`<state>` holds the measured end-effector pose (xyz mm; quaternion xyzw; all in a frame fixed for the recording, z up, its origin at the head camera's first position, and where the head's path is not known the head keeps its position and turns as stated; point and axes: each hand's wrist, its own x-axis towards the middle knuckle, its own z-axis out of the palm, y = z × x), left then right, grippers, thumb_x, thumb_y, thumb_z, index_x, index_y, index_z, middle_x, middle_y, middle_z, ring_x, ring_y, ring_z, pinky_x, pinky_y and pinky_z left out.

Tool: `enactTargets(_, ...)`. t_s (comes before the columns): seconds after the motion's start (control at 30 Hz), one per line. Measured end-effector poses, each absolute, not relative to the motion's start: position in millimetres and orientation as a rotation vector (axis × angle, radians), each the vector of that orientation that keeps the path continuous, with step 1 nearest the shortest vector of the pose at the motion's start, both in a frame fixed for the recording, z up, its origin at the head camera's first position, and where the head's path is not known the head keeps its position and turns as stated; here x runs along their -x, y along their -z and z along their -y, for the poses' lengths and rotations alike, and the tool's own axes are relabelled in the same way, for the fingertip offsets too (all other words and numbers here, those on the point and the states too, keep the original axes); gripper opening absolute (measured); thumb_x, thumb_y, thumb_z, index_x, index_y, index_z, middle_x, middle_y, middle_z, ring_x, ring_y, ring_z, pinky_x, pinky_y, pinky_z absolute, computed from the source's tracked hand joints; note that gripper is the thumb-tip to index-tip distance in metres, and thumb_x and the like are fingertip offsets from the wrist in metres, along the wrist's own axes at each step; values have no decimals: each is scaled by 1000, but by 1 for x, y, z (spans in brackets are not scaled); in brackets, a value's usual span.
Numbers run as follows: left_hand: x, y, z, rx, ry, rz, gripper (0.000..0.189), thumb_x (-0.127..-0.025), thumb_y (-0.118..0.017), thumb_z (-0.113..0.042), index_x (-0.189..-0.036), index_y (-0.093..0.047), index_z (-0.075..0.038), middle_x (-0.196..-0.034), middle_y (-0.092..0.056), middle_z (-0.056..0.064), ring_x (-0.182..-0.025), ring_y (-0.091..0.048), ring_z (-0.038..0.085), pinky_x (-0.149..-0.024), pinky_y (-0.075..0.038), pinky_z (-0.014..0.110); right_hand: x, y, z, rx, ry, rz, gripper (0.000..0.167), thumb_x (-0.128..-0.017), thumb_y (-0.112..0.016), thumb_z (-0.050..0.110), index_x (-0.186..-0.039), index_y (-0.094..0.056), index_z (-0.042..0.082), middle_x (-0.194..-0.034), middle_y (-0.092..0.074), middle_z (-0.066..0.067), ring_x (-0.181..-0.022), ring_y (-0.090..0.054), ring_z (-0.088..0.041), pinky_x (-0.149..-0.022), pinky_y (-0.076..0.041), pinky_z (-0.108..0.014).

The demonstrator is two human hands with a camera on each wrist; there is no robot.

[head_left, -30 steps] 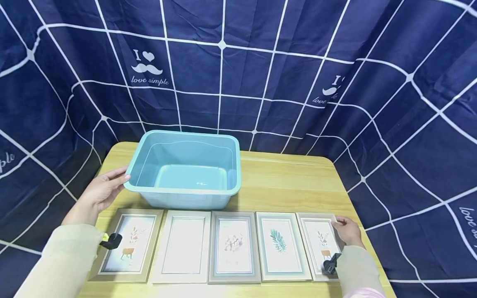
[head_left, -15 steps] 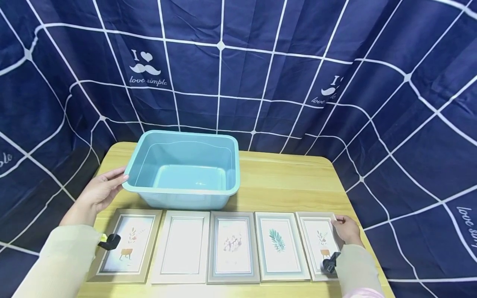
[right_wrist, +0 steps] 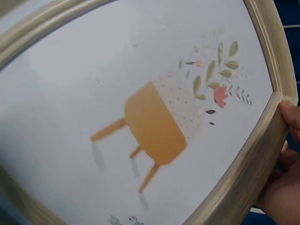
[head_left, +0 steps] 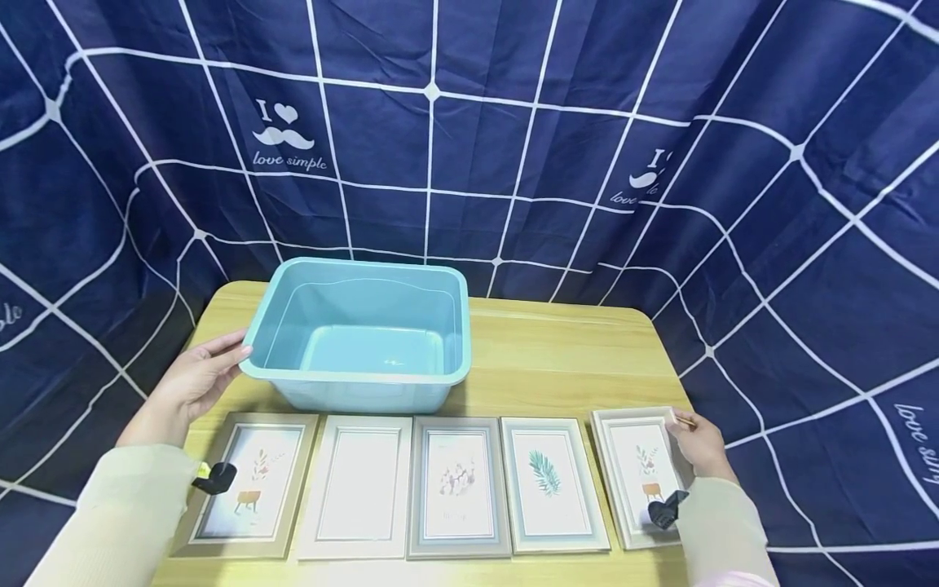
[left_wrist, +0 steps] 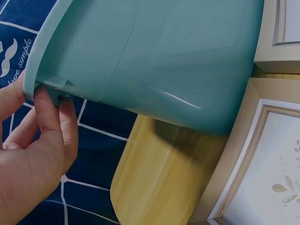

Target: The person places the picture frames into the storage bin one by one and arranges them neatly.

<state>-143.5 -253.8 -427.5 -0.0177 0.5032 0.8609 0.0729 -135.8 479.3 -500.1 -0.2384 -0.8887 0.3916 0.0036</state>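
My left hand (head_left: 198, 379) pinches the left rim of a light blue plastic basin (head_left: 367, 391), thumb on top and fingers under the lip, as the left wrist view shows. At the far right of the row, my right hand (head_left: 700, 447) grips the upper right corner of a picture frame (head_left: 610, 481) with a potted-plant print. Its thumb lies on the wooden edge in the right wrist view, while the other fingers curl behind. That picture frame stands slightly apart from the green-leaf picture frame (head_left: 556, 485) beside it.
More picture frames lie in the row: a potted-plant frame (head_left: 249, 485) at left, a pale frame (head_left: 357, 489), and a frame with a faint print (head_left: 459, 489). They rest on a wooden table (head_left: 565, 350) before a blue gridded curtain (head_left: 477, 139).
My right hand has moved the rightmost picture frame slightly right and away from its neighbour, its right side now looking raised. My left hand keeps its hold on the basin rim.
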Motion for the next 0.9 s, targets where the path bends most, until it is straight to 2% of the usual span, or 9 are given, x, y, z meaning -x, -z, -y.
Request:
enactTargets(0.1,144,428,254,51,-2582,-1510,32,-93,-54,8,-97,-74,-16,-97,-70,-1,-87,-65,8,-78,-51,16,137,495,-485,728,-1344,2771,50,-98,-48,9,-139,-33,-14,-133,-40,-36,-116,-44,-37,-92,-42,-39)
enactTargets(0.2,144,428,255,48,-2578,-1512,32,-93,-54,8,-97,-74,-17,-98,-70,-2,-87,-65,8,-77,-51,16,138,489,-493,673,-1462,2755,54,-99,-46,14,-142,-27,-14,-131,-43,-30,-108,-48,-22,-92,-41,-29)
enactTargets(0.3,144,429,255,42,-2575,-1517,33,-93,-54,7,-98,-74,-18,-98,-70,-2,-87,-65,8,-77,-51,16,137,483,-499,568,-1607,2713,58,-100,-47,18,-142,-23,-15,-110,-59,-4,-92,-50,-1,-80,-42,-14)
enactTargets(0.37,144,429,255,36,-2575,-1521,33,-94,-53,7,-98,-74,-18,-98,-70,-2,-88,-65,7,-77,-51,16,135,478,-502,490,-1693,2674,61,-100,-48,17,-141,-21,-18,-95,-57,15,-83,-49,8,-73,-42,-10)
enactTargets(0.43,144,429,255,28,-2576,-1522,33,-94,-53,8,-98,-74,-18,-98,-70,-2,-88,-65,7,-78,-51,15,134,472,-503,428,-1739,2670,63,-100,-49,18,-140,-18,-20,-87,-52,25,-80,-50,9,-71,-44,-10)
enactTargets(0.7,142,430,255,3,-2573,-1538,32,-93,-55,6,-98,-74,-19,-98,-70,-3,-89,-64,6,-78,-50,14,135,446,-505,308,-1716,2796,65,-103,-44,25,-140,-16,-21,-94,-56,14,-84,-55,2,-72,-51,-21)
enactTargets(0.9,142,431,256,4,-2577,-1529,32,-93,-54,6,-98,-74,-19,-98,-69,-3,-89,-64,6,-78,-50,15,137,428,-505,270,-1732,2820,67,-102,-46,31,-140,-21,-17,-92,-60,15,-82,-60,-6,-68,-55,-34)
